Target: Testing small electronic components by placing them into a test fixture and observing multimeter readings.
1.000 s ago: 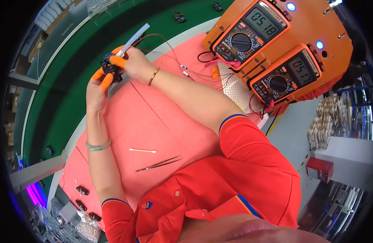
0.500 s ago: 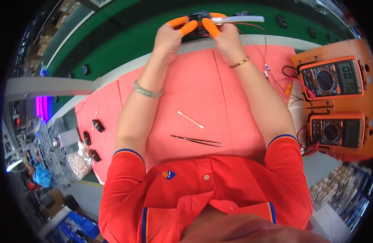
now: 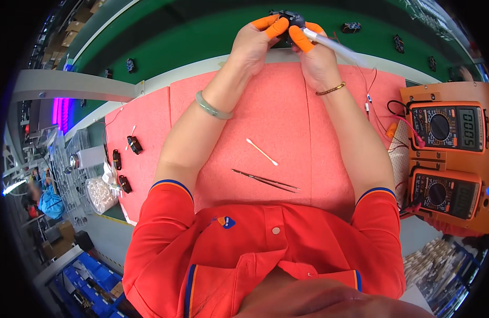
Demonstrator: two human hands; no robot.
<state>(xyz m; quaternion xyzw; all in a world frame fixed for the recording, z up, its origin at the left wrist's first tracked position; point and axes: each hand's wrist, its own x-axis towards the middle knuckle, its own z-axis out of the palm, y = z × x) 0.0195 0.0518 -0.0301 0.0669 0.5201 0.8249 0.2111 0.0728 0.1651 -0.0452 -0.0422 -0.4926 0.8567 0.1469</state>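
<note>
Over the far edge of the work mat, my left hand (image 3: 253,43) grips a small black device (image 3: 293,19) between thumb and fingers, which wear orange finger cots. My right hand (image 3: 317,59), with similar orange cots, is closed at the device's right side. Out of its grip a pale translucent stick (image 3: 334,46) slants down to the right, its far end blurred. Whether the stick's near end touches the device is hidden by my fingers. Between my forearms, a cotton swab (image 3: 262,152) and dark tweezers (image 3: 265,180) lie on the pink mat (image 3: 276,106).
Two orange multimeters (image 3: 447,127) with wires stand in an orange holder at the right. Several black devices (image 3: 134,144) lie on the mat's left side, near a bag of white pieces (image 3: 100,195). More devices (image 3: 399,43) sit on the green belt (image 3: 202,37) beyond a pale rail.
Both hands have shifted right with the device, and the device is turned. The stick has swung from level to slanting down rightward. The whole view has shifted slightly too.
</note>
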